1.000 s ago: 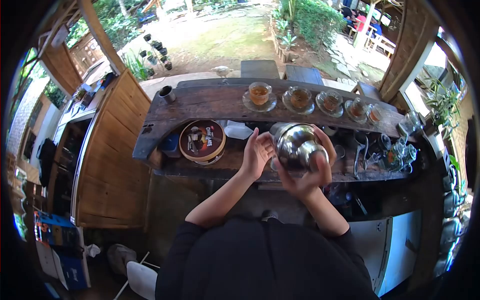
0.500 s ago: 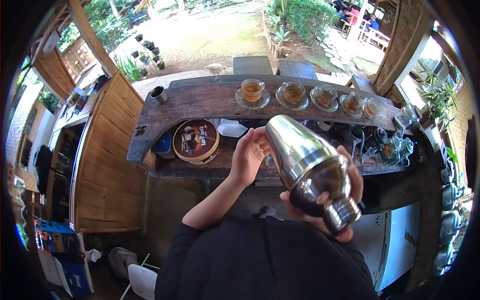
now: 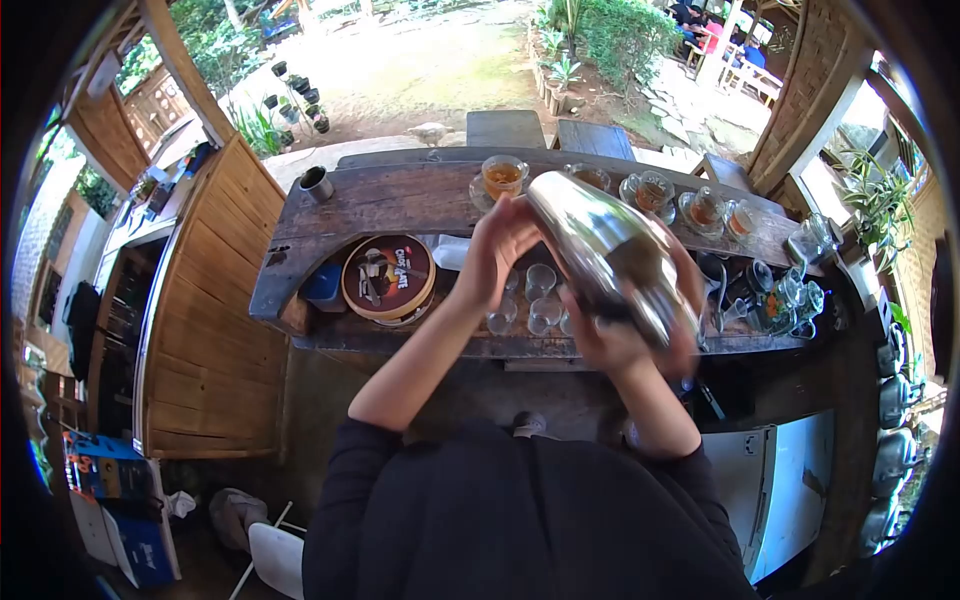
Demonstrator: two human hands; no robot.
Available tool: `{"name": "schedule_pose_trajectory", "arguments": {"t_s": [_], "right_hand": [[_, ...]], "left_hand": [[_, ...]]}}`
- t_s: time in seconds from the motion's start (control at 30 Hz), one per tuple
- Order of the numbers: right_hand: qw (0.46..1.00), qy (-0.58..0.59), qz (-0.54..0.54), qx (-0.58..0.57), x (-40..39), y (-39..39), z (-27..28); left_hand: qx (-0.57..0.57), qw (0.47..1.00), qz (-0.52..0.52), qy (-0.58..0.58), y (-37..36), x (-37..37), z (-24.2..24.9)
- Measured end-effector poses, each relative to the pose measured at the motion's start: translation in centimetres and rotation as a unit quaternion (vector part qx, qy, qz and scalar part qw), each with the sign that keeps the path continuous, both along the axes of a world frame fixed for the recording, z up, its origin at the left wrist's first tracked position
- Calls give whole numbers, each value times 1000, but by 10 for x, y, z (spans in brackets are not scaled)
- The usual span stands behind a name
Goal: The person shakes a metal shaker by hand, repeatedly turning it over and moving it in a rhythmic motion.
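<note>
Metal cup [image 3: 316, 185] upright on left end of counter [image 3: 400, 195]. Round tub [image 3: 388, 278], blue box [image 3: 322, 288] beside it. Wooden cabinet [image 3: 210, 330] farther left.

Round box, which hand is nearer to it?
Left. The left hand is right of the round box; the right hand is farther right, on the shaker.

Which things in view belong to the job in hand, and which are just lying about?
In the job:
- metal shaker
- right hand, gripping its near end
- left hand, at its far end

Apparently just lying about:
- round box
- small metal cup
- clear glasses
- glass cups of amber drink, though they may be related
</note>
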State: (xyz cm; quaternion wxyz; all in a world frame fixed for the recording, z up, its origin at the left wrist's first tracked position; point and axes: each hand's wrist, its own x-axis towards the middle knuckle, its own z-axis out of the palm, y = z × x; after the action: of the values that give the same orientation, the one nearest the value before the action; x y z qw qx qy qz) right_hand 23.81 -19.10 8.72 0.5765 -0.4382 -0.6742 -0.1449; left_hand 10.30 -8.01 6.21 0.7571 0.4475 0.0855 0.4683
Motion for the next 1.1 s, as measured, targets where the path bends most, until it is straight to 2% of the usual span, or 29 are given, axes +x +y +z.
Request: {"name": "schedule_pose_trajectory", "arguments": {"t_s": [0.03, 0.07, 0.13, 0.2, 0.27, 0.3, 0.37, 0.4, 0.43, 0.47, 0.5, 0.53, 0.63, 0.67, 0.7, 0.73, 0.77, 0.8, 0.83, 0.87, 0.9, 0.97, 1.0, 1.03, 1.1], "right_hand": [[969, -96, -81, 214, -2, 21, -4], [968, -95, -85, 215, -2, 17, -1], [962, -46, -24, 269, 1, 23, 15], [971, -32, -15, 236, -1, 23, 18], [987, -1, -1, 162, -5, 15, 14], [992, 15, 3, 123, -8, 9, 11], [998, 44, 12, 49, -9, 0, 8], [993, -31, -8, 113, -5, 14, 9], [978, -108, -29, 178, 1, 29, 12], [979, -102, -41, 170, -2, 17, 23], [967, -116, -30, 223, -2, 9, 33], [967, -118, -28, 222, -2, 1, 29], [995, 29, 42, 82, -10, -27, 17], [994, 79, 62, 33, -15, -30, 20], [997, -41, 12, 68, -15, -13, 25], [991, -65, 20, 116, -7, 18, 13], [982, -90, 29, 165, -2, 38, -4], [983, -81, 23, 160, -2, 33, -3], [984, -73, 18, 163, -3, 30, 2], [970, -98, 29, 218, -8, 22, 17], [995, -10, -23, 99, -21, -7, 22], [979, 34, -11, 203, -31, -8, 16], [982, 39, 1, 186, -33, -14, 21], [995, -43, 18, 86, -28, -19, 28], [977, -148, 9, 156, -13, 30, -9]], "left_hand": [[-30, 998, -54, 13, 21, 2, -22], [-63, 997, -40, 21, 17, 6, -21], [-28, 999, -6, 34, -6, 9, -7], [-12, 999, 23, 26, -32, 2, 17], [80, 996, 34, -31, -47, -7, 31], [78, 996, 34, -30, -42, -7, 28], [-34, 999, 30, 27, -9, 1, 15], [-58, 996, -66, 17, 17, 0, -8], [-81, 995, -45, 23, 16, 1, -13], [-43, 998, -30, 20, 5, 2, -4], [-10, 1000, -15, 16, -9, 2, 3], [31, 999, -12, -12, -15, -2, 9], [68, 995, 0, -76, -32, -16, 29], [28, 997, 45, -54, -34, -12, 38], [25, 997, 46, -53, -11, -12, 26], [-71, 992, -94, -48, 27, -12, -3], [-165, 958, -230, -45, 49, -12, -30], [-164, 947, -256, -106, 52, -9, -43], [-155, 948, -254, -110, 41, -6, -27], [-154, 974, -153, -64, 13, -4, -1], [-155, 987, -49, -16, -11, -6, 17], [-127, 989, -63, -39, -21, -14, 26], [-119, 991, -41, -37, -22, -16, 27], [-110, 993, -20, -37, -23, -18, 28], [-188, 977, -95, 9, 25, -12, -30]]}}
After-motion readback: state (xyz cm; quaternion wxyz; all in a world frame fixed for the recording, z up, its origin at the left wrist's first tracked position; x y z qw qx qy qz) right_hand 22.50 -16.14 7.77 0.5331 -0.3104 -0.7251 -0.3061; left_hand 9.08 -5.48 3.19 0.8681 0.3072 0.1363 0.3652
